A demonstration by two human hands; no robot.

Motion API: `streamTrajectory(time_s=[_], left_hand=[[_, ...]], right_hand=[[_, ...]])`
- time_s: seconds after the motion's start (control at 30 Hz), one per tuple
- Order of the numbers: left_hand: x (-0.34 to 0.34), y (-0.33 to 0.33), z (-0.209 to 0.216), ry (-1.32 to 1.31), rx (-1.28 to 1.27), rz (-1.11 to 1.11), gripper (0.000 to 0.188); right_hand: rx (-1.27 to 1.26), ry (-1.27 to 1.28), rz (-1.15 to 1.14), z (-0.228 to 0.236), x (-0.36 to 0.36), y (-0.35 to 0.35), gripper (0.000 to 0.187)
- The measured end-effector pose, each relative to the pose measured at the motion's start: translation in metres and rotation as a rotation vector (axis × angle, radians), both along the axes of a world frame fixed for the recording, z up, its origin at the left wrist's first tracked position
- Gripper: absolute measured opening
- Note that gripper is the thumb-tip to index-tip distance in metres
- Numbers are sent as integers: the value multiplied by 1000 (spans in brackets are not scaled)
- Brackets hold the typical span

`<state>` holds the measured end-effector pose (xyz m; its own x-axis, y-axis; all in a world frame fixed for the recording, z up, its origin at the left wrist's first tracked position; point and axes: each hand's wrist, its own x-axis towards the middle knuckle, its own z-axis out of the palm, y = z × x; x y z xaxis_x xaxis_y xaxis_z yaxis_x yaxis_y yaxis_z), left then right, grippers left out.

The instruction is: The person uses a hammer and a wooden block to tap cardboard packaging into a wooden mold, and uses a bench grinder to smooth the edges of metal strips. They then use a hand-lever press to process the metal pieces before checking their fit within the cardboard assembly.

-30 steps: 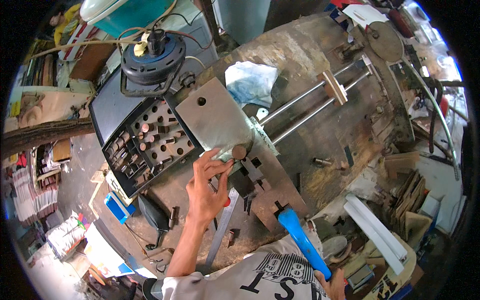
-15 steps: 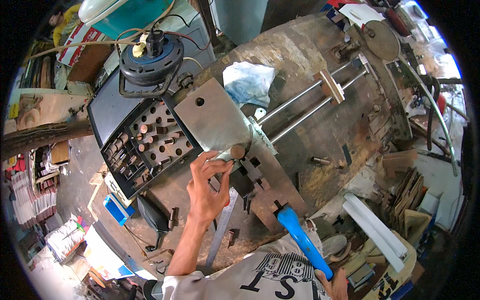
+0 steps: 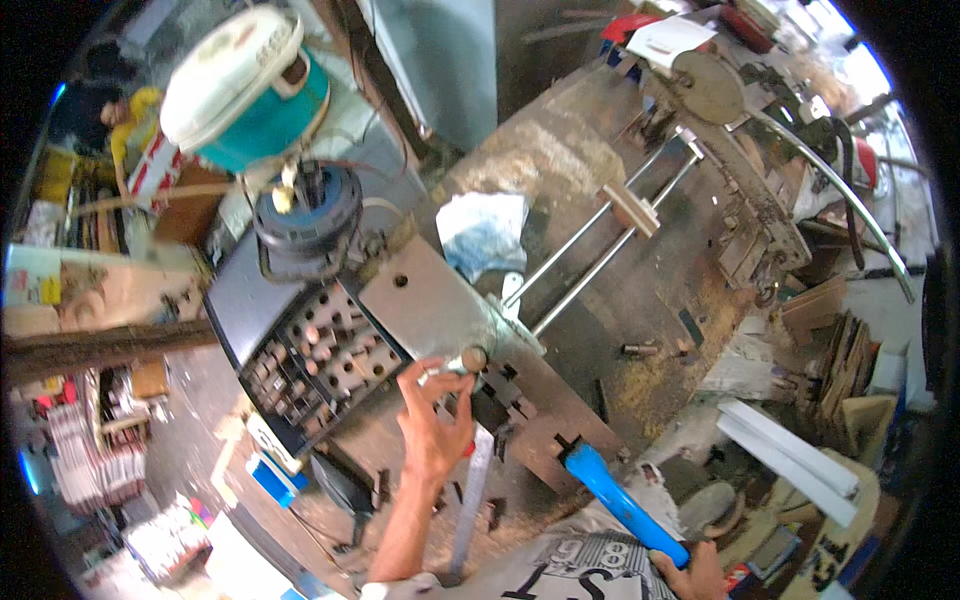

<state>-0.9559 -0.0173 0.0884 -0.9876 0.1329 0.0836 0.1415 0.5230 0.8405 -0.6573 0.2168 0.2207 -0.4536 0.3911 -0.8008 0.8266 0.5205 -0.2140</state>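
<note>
My left hand (image 3: 434,428) reaches over the steel plate fixture (image 3: 425,295), with thumb and fingers closed around a short metal cylinder (image 3: 474,359). The cylinder's round brownish end faces up. Lower right, my right hand (image 3: 692,572) grips the end of a long blue handle (image 3: 622,505). The handle's dark far end lies over the fixture's lower plate (image 3: 545,435); how the two meet cannot be made out. Beside my left hand an open black case (image 3: 408,357) holds several metal cylinders and a plate with round holes. A steel ruler (image 3: 472,500) lies near my left wrist.
Two guide rods (image 3: 585,285) with a crossbar extend from the fixture to the upper right. A white-blue cloth (image 3: 482,235) lies beyond it. A cable reel (image 3: 308,212) stands near the case, by a teal cooler (image 3: 255,125). White metal strips (image 3: 785,462) sit at the right.
The view has shifted, so the bench appears lower and the teal cooler shows more fully. My left hand stays at the cylinder, and my right hand still holds the blue handle.
</note>
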Motion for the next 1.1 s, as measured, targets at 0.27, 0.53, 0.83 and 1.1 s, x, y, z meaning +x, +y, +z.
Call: streamTrajectory(time_s=[0.27,0.53,0.83,1.1], left_hand=[[16,-12,76,461,73,-81,28],[120,98,182,-7,752,-803,80],[330,215,194,-178,405,-1801,78],[637,235,150,-186,177,-2466,24]], right_hand=[[79,109,-190,18,5,-4,74],[272,1226,-217,27,64,14,79],[233,1552,-989,75,293,-34,33],[951,1334,-1485,9,503,-164,35]])
